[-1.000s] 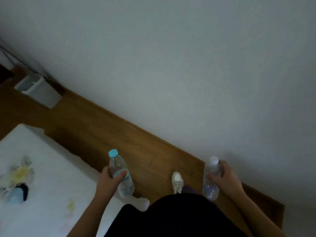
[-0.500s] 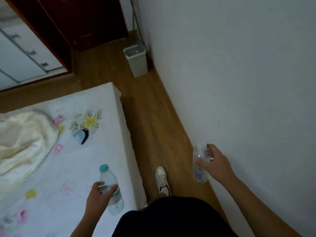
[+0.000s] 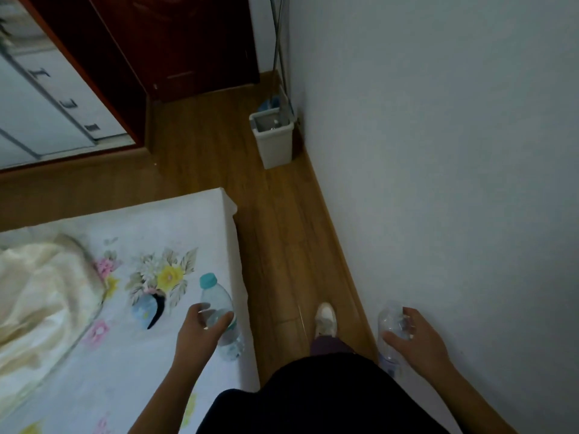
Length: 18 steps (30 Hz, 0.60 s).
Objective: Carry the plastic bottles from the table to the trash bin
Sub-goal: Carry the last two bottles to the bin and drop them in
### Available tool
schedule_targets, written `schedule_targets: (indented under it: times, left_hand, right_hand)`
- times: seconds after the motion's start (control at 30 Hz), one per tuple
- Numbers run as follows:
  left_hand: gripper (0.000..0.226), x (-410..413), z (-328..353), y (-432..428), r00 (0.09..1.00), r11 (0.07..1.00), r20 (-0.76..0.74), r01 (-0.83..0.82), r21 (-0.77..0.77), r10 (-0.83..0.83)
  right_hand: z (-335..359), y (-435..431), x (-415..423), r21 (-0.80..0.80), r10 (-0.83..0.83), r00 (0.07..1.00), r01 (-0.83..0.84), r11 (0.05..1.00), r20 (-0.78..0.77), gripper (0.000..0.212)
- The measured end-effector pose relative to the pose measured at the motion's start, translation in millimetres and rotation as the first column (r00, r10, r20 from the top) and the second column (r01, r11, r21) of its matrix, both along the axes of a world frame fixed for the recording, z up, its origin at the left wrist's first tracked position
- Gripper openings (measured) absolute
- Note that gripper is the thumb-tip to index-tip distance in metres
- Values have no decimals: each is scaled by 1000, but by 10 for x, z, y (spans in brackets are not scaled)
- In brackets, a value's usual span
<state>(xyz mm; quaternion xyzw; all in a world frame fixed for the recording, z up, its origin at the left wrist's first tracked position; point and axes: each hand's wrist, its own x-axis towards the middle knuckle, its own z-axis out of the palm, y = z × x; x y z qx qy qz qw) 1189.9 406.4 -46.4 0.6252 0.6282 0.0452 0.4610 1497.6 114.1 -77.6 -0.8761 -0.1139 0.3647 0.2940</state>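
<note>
While one shoe is set on the floor, a teal-capped bottle is gripped by the left hand over the bed and a clear bottle by the right hand beside the wall; the trash bin is seen well ahead.

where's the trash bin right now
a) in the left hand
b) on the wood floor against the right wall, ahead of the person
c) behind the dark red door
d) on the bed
b: the trash bin stands on the wood floor against the wall, ahead, while each hand grips a bottle.
</note>
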Motion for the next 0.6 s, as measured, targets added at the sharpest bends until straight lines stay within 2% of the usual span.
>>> schedule_targets:
  times: [0.1,0.23,0.4,0.5,0.6]
  left_hand:
    - [91,307,-22,539,999,999,25,-28,31,27]
    - [73,637,-38,1173,994,994,5,-109,17,108]
    - [84,912,-76,1792,961,962,-32,-273,24,274]
    - [73,1012,-24,2111,934,936,-64,-351,10,351]
    - [74,1037,-43,2433,895,896,-59,-443,-9,442]
  right_hand:
    - [-83,550,420,-5,4,1000,-4,1000,-15,61]
    - [-137,1517,1041,14,45,999,-45,999,-10,65]
    - [66,3033,1657,123,245,970,-241,963,-10,57]
    - [222,3940,1933,154,387,922,-384,910,12,55]
    - [344,4822,2137,165,464,885,-465,870,49,66]
